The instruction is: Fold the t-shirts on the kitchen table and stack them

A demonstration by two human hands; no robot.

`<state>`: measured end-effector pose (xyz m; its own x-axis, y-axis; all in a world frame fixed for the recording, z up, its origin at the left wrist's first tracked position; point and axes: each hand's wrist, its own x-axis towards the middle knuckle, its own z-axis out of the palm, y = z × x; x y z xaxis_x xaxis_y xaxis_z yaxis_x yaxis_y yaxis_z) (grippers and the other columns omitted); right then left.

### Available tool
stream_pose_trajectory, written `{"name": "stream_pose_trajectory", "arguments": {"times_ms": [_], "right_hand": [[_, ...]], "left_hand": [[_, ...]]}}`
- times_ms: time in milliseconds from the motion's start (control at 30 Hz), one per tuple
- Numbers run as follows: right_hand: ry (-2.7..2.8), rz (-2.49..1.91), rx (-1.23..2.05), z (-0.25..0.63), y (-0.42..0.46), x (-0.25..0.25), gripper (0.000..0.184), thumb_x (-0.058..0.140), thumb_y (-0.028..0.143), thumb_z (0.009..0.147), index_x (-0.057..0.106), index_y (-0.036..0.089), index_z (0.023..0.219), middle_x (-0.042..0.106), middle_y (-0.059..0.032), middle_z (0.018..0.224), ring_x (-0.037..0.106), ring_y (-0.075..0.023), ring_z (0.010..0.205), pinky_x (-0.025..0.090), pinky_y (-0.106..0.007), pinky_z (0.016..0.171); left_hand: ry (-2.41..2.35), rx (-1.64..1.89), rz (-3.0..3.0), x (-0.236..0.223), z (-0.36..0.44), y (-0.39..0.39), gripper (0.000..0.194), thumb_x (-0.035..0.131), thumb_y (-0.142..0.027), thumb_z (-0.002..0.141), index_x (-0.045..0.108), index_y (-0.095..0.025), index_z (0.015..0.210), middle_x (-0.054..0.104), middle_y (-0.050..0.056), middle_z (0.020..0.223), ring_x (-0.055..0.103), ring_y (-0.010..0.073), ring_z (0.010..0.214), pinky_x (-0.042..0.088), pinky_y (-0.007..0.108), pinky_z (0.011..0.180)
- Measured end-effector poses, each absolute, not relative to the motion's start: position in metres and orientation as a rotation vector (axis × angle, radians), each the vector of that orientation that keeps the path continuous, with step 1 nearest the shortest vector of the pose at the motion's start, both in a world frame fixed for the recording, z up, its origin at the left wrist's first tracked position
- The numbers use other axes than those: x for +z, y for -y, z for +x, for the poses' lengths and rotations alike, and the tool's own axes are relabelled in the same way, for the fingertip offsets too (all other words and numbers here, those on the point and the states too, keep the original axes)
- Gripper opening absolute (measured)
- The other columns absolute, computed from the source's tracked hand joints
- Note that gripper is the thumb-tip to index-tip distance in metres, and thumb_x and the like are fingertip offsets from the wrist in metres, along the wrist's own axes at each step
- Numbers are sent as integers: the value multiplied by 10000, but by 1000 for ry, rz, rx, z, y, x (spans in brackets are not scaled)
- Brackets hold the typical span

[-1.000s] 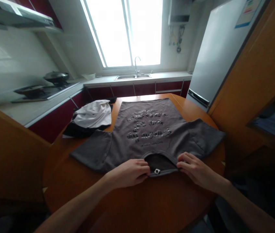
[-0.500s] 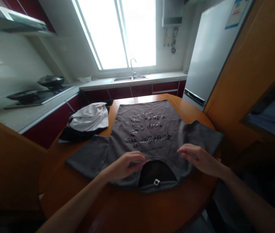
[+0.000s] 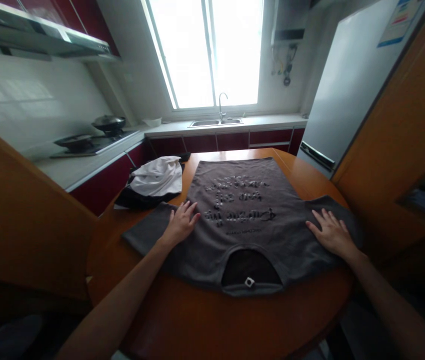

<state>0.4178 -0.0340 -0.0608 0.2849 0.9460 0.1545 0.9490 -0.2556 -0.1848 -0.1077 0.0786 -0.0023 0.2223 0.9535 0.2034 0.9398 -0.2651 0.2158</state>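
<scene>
A dark grey T-shirt [image 3: 246,240] with shiny lettering lies spread front side up, its neck opening towards me and its hem at the far side. Inside the neck a small white label [image 3: 249,282] shows. My left hand [image 3: 182,222] rests open on the shirt, fingers spread, where the left-hand sleeve joins the body. On the other sleeve my right hand [image 3: 331,234] lies flat and open, fingers apart. Neither hand grips the fabric.
The shirt lies on a round wooden table [image 3: 235,325]. White and black clothes [image 3: 156,180] are heaped at its far left. Beyond stand a counter with a sink [image 3: 216,122], a stove with pans [image 3: 108,123] and, at the right, a fridge [image 3: 355,80].
My hands have moved apart from near the neck opening to the two sleeve areas, and their fingers have spread flat on the fabric. The camera view has shifted slightly left.
</scene>
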Motion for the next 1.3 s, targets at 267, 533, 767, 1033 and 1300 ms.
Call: {"name": "stream_pose_trajectory", "arguments": {"times_ms": [267,533,767,1033,1300], "right_hand": [[1791,-2173,-151,386,41,-26,705,229,598,1013,449,164,1523,318,-167,1623,244,-346,1520,263,-637,1176],[2025,-1732,-89,352,58,-35,574,333,545,1014,558,225,1433,404,-112,1587,335,-320,1487,344,-578,1168],[2109,-1740,-80,328,71,-64,617,301,601,1013,516,262,1481,352,-85,1616,291,-340,1505,291,-670,1158],[2137,-1721,-82,322,75,-66,622,324,602,1012,492,263,1505,323,-90,1628,287,-336,1508,293,-650,1170],[2430,-1504,172,302,100,-36,652,467,592,995,295,386,1589,203,-11,1669,215,-268,1537,240,-559,1237]], "left_hand": [[-1726,436,2590,11,-101,-65,485,460,-334,994,538,-170,1444,435,139,1570,331,341,1491,268,594,1210],[-1369,522,2536,37,-153,-24,355,477,-346,996,692,-244,1260,676,70,1301,647,233,1188,499,374,1078],[-1635,197,2498,2,-178,21,630,447,-565,1013,330,-325,1584,248,53,1663,173,328,1546,201,620,1220],[-1679,186,2499,13,-181,29,627,440,-591,1010,323,-359,1580,223,47,1671,164,346,1545,224,648,1198],[-1293,285,2686,22,-112,24,593,474,-462,1030,313,-342,1588,298,22,1651,222,265,1541,213,542,1255]]}}
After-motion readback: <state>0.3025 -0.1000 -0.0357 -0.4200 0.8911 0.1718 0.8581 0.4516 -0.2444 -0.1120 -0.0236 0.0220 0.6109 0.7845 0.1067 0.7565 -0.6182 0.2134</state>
